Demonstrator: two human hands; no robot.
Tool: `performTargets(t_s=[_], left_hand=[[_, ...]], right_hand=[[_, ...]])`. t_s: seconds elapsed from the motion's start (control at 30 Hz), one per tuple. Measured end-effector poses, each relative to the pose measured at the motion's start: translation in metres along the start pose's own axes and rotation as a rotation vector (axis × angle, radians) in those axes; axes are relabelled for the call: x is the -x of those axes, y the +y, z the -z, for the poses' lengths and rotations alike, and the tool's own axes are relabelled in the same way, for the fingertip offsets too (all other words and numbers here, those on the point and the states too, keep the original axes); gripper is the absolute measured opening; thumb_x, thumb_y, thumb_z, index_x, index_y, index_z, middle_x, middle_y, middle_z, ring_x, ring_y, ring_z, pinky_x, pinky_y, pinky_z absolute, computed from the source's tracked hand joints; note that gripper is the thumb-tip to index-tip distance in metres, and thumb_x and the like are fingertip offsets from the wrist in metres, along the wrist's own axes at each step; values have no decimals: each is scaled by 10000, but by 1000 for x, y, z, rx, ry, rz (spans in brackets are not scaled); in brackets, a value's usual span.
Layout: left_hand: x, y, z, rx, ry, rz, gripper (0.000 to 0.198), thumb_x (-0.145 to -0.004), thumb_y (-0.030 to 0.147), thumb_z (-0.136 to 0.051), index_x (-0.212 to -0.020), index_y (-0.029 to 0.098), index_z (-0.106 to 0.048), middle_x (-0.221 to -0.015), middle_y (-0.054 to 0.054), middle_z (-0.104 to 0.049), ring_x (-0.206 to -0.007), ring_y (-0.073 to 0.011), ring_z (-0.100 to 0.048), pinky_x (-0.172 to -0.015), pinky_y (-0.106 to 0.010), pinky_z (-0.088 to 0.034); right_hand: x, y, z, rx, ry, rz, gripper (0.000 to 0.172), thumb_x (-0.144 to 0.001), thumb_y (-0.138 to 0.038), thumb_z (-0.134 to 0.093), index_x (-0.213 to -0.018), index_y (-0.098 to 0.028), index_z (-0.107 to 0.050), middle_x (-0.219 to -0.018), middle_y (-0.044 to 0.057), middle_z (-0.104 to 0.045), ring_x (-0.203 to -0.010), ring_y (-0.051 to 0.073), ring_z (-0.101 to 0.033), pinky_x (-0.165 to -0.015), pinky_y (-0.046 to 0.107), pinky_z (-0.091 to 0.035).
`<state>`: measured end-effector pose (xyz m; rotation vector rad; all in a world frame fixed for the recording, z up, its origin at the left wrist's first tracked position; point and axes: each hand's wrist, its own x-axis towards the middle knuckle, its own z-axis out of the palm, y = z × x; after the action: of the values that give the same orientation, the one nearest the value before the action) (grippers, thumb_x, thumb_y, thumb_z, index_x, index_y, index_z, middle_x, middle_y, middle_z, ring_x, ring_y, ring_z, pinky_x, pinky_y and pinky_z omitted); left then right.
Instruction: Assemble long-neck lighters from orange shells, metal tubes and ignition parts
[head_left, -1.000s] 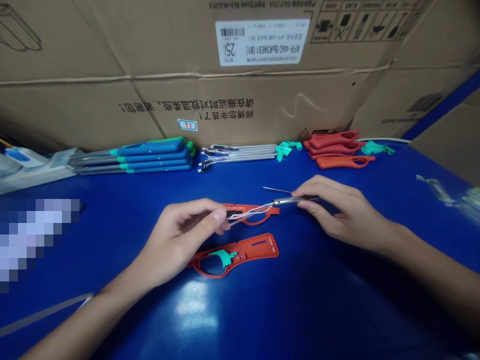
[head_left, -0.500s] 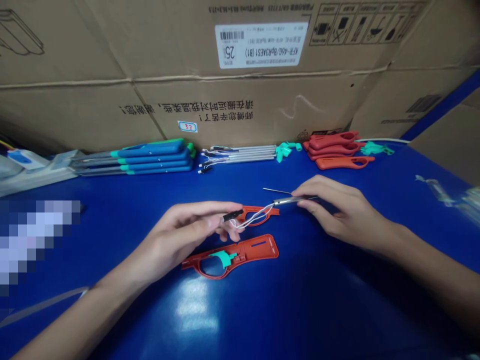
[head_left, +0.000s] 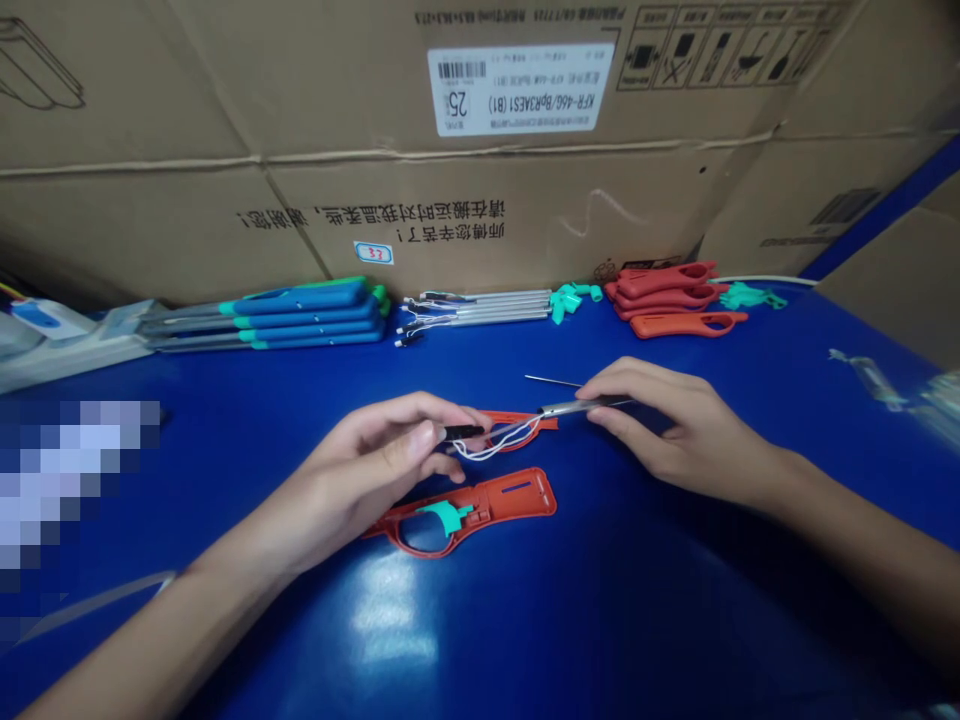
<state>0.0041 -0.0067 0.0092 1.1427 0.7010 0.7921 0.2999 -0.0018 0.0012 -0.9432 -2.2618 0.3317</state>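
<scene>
Between the thumb and fingers of my left hand (head_left: 375, 455) is a small black igniter (head_left: 463, 433). White wires (head_left: 491, 453) run from it to a silver metal tube (head_left: 562, 407), which my right hand (head_left: 667, 415) pinches. A thin metal rod (head_left: 551, 380) shows by my right fingertips; I cannot tell whether they hold it. Below my left hand lies an orange-red lighter handle half (head_left: 525, 492), inner side up, with a teal trigger (head_left: 448, 516) in it. Another orange-red handle half (head_left: 549, 424) lies behind the wires, partly hidden by my left fingers.
Along the back of the blue table (head_left: 637, 620) lie stacked blue lighters (head_left: 322, 312), several metal tubes with wires (head_left: 502, 308), teal triggers (head_left: 574, 298) and red handle halves (head_left: 667, 290). A cardboard box (head_left: 300, 120) stands behind them. A white power strip (head_left: 97, 345) lies at left.
The igniter has turned more level in my left fingers, which have closed further round it. My right hand and the tube have shifted slightly left and down. The handle halves lie still.
</scene>
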Motion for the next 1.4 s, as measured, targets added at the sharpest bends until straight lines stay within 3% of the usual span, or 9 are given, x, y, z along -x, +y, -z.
performTargets(t_s=[0.07,0.17,0.47,0.73,1.4], left_hand=[[-1,3,-3,87,-31,-13,219,-886,367,-684,-999,183,-728,-1167,-100,-686,-1055,-236,-632,-848,-303,-548],[-1,7,-6,159,-56,11,234,-882,367,-683,-1008,172,-706,-1061,-96,-710,-983,-220,-656,-863,-299,-540],[0,6,-3,153,-36,5,330,-910,379,-617,-1137,150,-687,-951,-94,-703,-895,-210,-644,-832,-297,-506],[-3,6,-3,134,-39,33,278,-929,382,-577,-1008,150,-707,-920,-105,-732,-889,-225,-652,-823,-318,-492],[-1,7,-4,111,-26,40,260,-915,382,-615,-969,152,-725,-907,-96,-767,-856,-195,-680,-773,-267,-495]], right_hand=[[0,-3,-1,-49,-23,-37,152,-945,-125,-578,-1073,-182,-636,-980,50,-662,-880,137,-631,-789,254,-498],[1,-6,-2,-95,-56,-65,158,-951,-136,-570,-1082,-190,-640,-974,42,-665,-872,134,-626,-773,243,-494],[2,-5,-1,-93,-79,-89,178,-974,-162,-535,-1105,-200,-649,-947,29,-661,-840,128,-617,-744,228,-478],[3,-4,-1,-84,-70,-99,186,-981,-177,-528,-1115,-202,-654,-945,24,-663,-822,120,-613,-733,222,-476],[2,-4,-2,-36,-43,-92,187,-970,-197,-535,-1104,-205,-665,-928,35,-677,-807,142,-638,-710,245,-501]])
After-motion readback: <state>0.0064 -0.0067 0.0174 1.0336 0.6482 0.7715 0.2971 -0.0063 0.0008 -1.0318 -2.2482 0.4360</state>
